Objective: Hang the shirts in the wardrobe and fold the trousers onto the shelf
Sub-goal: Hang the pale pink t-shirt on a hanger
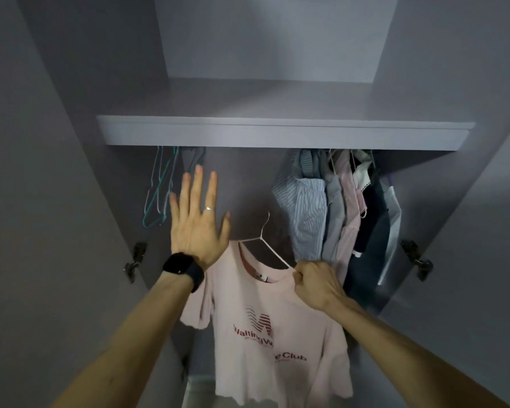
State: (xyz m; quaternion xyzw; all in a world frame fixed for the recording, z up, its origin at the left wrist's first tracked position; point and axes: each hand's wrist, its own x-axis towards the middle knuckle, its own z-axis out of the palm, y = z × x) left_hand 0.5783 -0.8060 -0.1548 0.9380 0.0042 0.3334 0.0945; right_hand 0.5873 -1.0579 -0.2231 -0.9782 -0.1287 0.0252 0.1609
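A pale pink T-shirt (265, 334) with red lettering hangs on a white wire hanger (264, 235) in the middle of the open wardrobe. My right hand (317, 285) grips the hanger's right arm together with the shirt's shoulder. The hanger's hook is below the shelf (277, 134) and touches nothing. My left hand (199, 219) is raised to the left of the hanger, fingers spread and straight, holding nothing. The rail is hidden behind the shelf's front edge.
Several empty wire hangers (159, 189) hang at the left under the shelf. Several hung shirts (336, 207) crowd the right side. Both wardrobe doors stand open, with hinges (136, 260) on either side. A gap lies between the empty hangers and the hung shirts.
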